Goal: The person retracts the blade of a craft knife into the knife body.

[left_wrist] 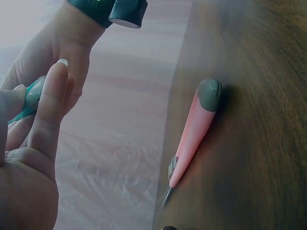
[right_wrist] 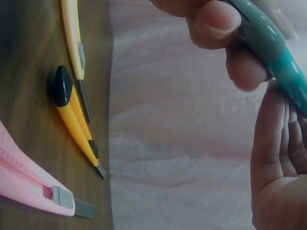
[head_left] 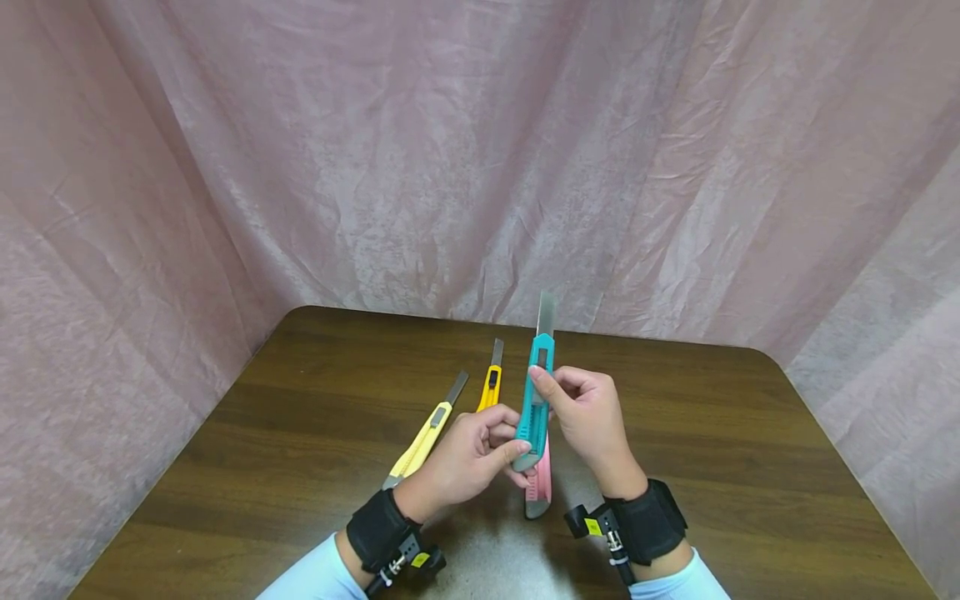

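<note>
Here, both hands work on the teal knife [head_left: 534, 417], which is raised above the desk [head_left: 300, 417], roughly upright in the head view with its blade [head_left: 546, 312] out and turned away from the person. The left grip [head_left: 476, 454] pinches the lower end near the grey butt [right_wrist: 264, 40], thumb in front and fingers round the far side. The right grip [head_left: 592, 412] is narrow too, holding the body higher up, thumb over the front and fingers behind; whether that thumb presses the slider is hard to tell.

The teal knife looks light and stiff, probably a hard plastic shell, and its gloss suggests that it could slide a little under loose fingers. The sides of the body seem the safest hold; the blade, likely sharp, thin and easy to snap, is best left untouched.

Below it on the desk lies the pink knife [head_left: 537, 483], partly hidden by the teal one in the head view. The orange knife [head_left: 491, 387] lies just beyond the left grip, and the yellow knife [head_left: 420, 442] beside it, farther left. All three also have their blades out.
</note>
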`<state>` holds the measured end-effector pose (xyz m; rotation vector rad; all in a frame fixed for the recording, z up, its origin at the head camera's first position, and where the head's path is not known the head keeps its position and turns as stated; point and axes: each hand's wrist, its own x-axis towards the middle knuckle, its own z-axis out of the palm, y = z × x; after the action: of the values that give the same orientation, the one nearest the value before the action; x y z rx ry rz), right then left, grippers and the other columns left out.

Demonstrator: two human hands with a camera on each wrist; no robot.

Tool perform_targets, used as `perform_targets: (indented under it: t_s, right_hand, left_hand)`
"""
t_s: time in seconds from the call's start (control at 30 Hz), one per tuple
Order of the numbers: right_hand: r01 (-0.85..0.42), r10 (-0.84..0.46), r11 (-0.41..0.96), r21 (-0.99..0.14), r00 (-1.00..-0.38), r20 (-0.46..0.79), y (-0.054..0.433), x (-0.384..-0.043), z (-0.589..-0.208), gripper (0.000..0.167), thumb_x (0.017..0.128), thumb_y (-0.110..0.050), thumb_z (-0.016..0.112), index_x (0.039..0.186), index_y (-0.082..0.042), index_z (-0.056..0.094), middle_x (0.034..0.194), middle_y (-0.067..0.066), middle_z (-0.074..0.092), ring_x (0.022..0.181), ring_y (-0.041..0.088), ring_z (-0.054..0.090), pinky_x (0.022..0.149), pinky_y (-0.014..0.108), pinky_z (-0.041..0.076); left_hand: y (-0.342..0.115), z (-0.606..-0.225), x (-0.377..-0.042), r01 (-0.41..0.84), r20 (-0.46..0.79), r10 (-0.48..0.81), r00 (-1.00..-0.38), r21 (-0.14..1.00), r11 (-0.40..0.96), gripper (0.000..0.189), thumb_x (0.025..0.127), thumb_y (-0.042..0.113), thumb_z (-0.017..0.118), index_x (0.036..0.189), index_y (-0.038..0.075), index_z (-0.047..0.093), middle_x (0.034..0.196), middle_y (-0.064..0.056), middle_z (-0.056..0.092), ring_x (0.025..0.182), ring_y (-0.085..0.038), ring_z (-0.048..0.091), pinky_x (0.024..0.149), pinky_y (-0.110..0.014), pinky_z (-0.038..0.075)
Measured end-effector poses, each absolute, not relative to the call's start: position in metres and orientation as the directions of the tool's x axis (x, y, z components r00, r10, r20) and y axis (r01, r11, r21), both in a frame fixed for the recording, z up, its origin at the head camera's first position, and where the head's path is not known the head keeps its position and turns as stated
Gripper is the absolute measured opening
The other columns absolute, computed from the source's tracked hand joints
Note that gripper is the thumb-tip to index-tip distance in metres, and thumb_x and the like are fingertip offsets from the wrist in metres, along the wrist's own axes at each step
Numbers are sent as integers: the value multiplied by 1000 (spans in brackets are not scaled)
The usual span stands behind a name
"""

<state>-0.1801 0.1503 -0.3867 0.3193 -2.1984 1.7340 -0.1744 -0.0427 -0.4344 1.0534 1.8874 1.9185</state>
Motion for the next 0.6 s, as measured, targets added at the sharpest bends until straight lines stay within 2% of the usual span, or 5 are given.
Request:
perform_targets:
  t_s: [0.17, 0.27, 0.33, 0.6]
  right_hand:
    - [-392, 7, 261, -882, -913, 408, 150, -180, -388, 31, 96, -22, 74, 69, -8, 71, 58, 10, 55, 54, 14, 47, 42, 25, 40]
    - [-409, -1, 267, -873, -906, 424, 149, -180, -388, 29, 96, -22, 74, 70, -9, 72, 58, 5, 53, 54, 13, 44, 42, 24, 36]
    - [-417, -5, 267, -869, -902, 432, 149, -180, -387, 26, 96, -21, 74, 72, -9, 73, 59, 3, 52, 54, 12, 44, 43, 24, 36]
    - [-447, -15, 247, -860, -889, 458, 150, -180, -389, 12, 94, -15, 75, 85, -9, 78, 64, 1, 56, 57, 10, 45, 45, 22, 36]
  left_hand:
    - [-43, -436, -175, 296, 311, 632, -710, 946, -134, 23, 103, 10, 62, 122, -2, 57, 109, -28, 73, 85, -51, 72, 70, -44, 68]
    - [-43, -435, -174, 289, 305, 626, -718, 948, -130, 24, 102, 11, 63, 122, -1, 58, 110, -27, 74, 85, -54, 70, 70, -44, 67]
    - [-43, -435, -175, 293, 306, 624, -719, 948, -126, 24, 102, 11, 63, 122, 0, 58, 110, -26, 74, 84, -52, 71, 69, -43, 68]
    - [-42, -433, -175, 315, 319, 612, -724, 942, -118, 23, 102, 7, 63, 121, -3, 57, 108, -28, 74, 72, -24, 77, 66, -39, 68]
